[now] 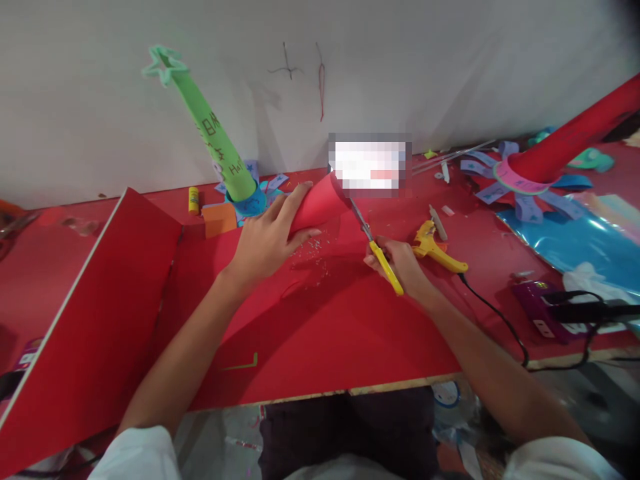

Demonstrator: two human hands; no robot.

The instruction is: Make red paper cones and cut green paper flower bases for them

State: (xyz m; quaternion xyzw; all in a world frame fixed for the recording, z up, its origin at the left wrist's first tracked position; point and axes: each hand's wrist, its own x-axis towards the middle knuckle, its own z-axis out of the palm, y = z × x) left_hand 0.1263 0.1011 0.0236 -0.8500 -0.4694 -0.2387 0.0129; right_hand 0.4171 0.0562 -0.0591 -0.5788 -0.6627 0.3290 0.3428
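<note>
Near the middle of the table, my left hand is wrapped over a rolled red paper tube. My right hand grips scissors with yellow handles. Their metal blades point up and left and reach the tube's right end. Whether the blades have paper between them cannot be made out. Small silvery bits lie on the red surface between my hands.
A green paper tube stands at the back left by a glue stick. A yellow glue gun with a black cord lies right of my right hand. A red upright panel is at left, a red tube at right.
</note>
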